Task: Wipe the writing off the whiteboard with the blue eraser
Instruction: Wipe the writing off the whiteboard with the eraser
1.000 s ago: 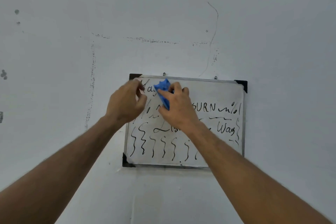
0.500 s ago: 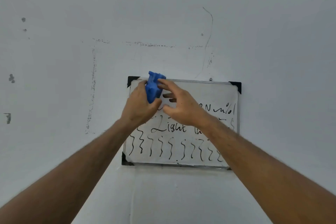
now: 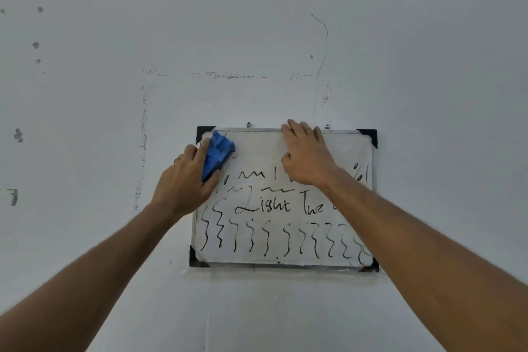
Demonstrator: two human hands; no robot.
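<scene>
A small whiteboard (image 3: 257, 258) with a metal frame and black corner caps hangs on the wall. Black writing and wavy lines cover its middle and lower part; its top band looks wiped. My left hand (image 3: 185, 183) grips the blue eraser (image 3: 216, 156) and presses it against the board's top left corner. My right hand (image 3: 305, 156) lies flat with fingers spread on the board's top edge, right of centre, holding nothing. My right forearm hides some writing on the right side.
The wall (image 3: 257, 23) around the board is pale grey with scuff marks, small holes and a thin dark line (image 3: 321, 66) above the board. Two screws (image 3: 249, 124) hold the board's top edge.
The eraser passed from my right hand to my left hand and moved to the top left corner. My right hand opened and went up to the top edge. Upper writing is gone.
</scene>
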